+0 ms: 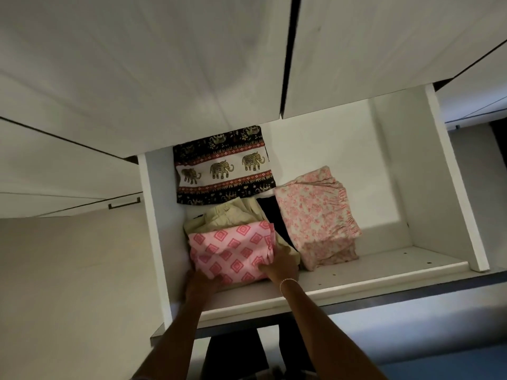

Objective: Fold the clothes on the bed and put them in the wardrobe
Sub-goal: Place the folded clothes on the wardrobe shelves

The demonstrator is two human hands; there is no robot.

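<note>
A person reaches up with both arms into an open compartment of a white wardrobe (395,171) and holds a folded pink diamond-print garment (233,250) at the near left of its shelf (370,270). The left hand (199,285) grips the garment's near left corner, thumb on the front face. The other fingers are hidden behind the cloth, so their spread cannot be told. The right hand (281,263) holds the garment's right side. Its fingers (278,252) lie close together along the edge and the thumb presses the front. A thin bracelet (288,281) circles the right wrist.

The pink garment rests on top of a pale yellow-green garment (230,215), which shows behind it and at its right edge. Farther in at the left sits a black cloth with an elephant print (223,165), its white band carrying a row of gold elephants. To the right of the pile lies a folded cream garment with a pink floral print (315,215), its elastic edge gathered. A dark garment (270,215) shows in the gap between that one and the yellow-green one.

Closed white doors (137,64) fill the view above the compartment. A small metal handle (124,202) sits on a panel at the left.
</note>
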